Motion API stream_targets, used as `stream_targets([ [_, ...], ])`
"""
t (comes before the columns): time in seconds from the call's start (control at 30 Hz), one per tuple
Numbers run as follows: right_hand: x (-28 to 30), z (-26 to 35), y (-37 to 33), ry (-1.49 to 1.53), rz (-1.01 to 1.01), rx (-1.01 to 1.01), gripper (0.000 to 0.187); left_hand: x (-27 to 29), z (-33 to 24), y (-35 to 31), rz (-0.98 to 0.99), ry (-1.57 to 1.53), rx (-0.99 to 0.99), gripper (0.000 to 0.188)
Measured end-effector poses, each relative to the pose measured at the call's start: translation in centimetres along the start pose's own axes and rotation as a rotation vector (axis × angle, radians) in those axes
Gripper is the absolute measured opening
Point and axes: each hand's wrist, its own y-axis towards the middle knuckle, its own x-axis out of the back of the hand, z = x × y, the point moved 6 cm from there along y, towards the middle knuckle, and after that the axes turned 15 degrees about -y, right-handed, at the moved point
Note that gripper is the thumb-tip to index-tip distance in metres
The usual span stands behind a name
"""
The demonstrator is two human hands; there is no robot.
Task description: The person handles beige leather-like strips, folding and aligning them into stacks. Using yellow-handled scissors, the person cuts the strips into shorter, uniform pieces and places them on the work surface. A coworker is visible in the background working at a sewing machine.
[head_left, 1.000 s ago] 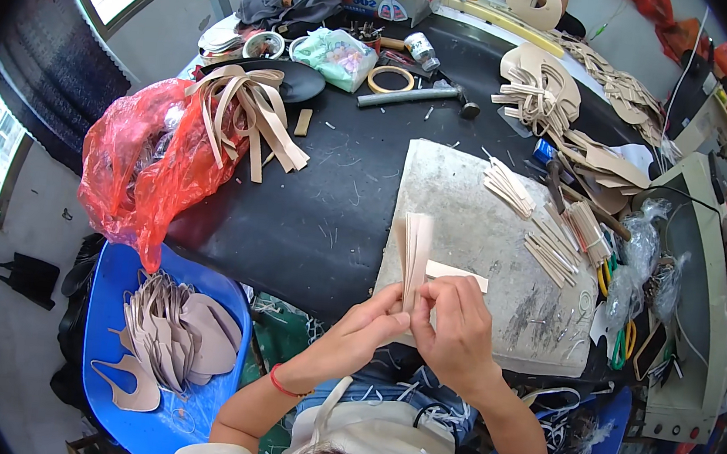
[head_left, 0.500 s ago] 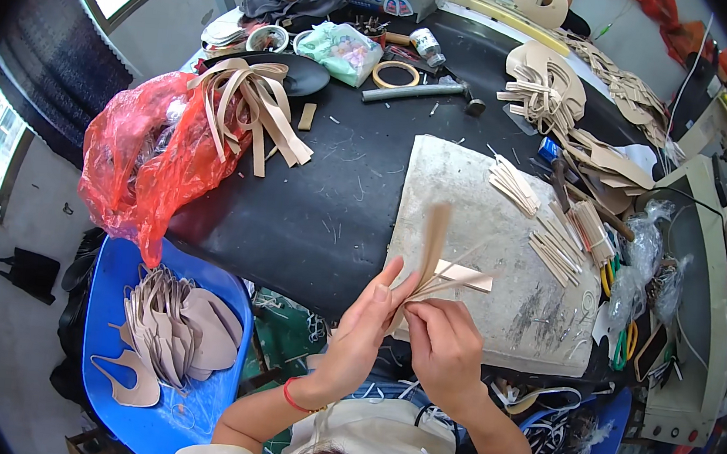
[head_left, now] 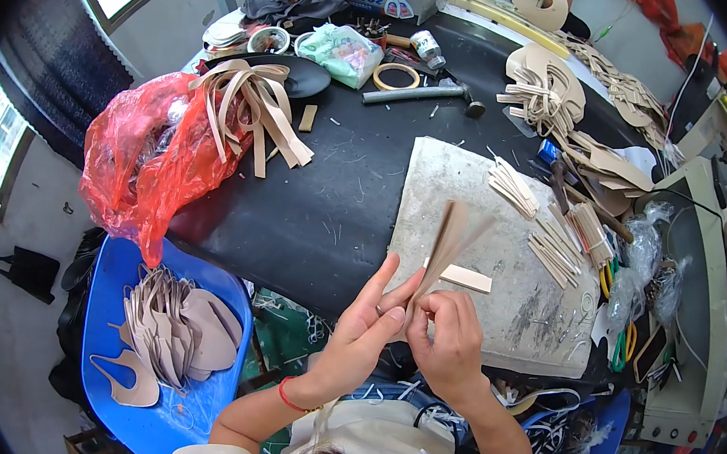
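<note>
Between my two hands stands a bunch of thin beige leather strips point(head_left: 445, 244), upright and fanned out at the top, its tips blurred by motion. My left hand point(head_left: 363, 325) grips the bunch near its lower part, thumb on the near side. Close beside it my right hand point(head_left: 447, 336) has its fingers curled, pinching the strips' lower end. Just beyond my hands a short flat beige piece point(head_left: 466, 278) lies on the pale worn slab point(head_left: 438, 177). Farther right on the slab are small piles of cut strips point(head_left: 513, 187) and more strips point(head_left: 555, 255).
Left, a red plastic bag point(head_left: 137, 170) and long beige straps point(head_left: 262, 103) sit at the table edge, above a blue tub point(head_left: 206, 404) of cut pieces. A hammer point(head_left: 416, 94) and tape roll point(head_left: 395, 76) lie at the back. A grey-green machine point(head_left: 673, 379) stands right.
The strips have gone from widely splayed to a closer upright bunch, with their tips swinging right. My right hand has shifted slightly, and its fingers are more curled.
</note>
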Motion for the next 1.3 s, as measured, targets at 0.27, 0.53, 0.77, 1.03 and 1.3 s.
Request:
stream_targets([
  [0.27, 0.4, -0.3, 0.5, 0.095, 0.053, -0.008, 0.018, 0.8, -0.4, 0.6, -0.047, 0.051, -0.063, 0.062],
  [0.53, -0.1, -0.8, -0.2, 0.265, 0.108, -0.347, 0.030, 2.1, -0.7, 1.0, -0.075, 0.051, -0.088, 0.045],
  [0.77, -3.9, -1.0, 1.6, 0.776, 0.287, -0.497, 0.023, 2.4, -2.3, -0.4, -0.029, 0.343, -0.005, 0.025],
  [1.03, -3.5, 1.1, 3.3, 0.783, 0.216, -0.391, 0.022, 0.7, -5.4, -0.6, 0.035, 0.865, -0.098, 0.024],
  [1.3, -2.8, 1.2, 3.9, 0.695, 0.092, -0.328, 0.018, 1.3, -5.6, 0.1, 0.097, 0.505, -0.001, 0.025],
])
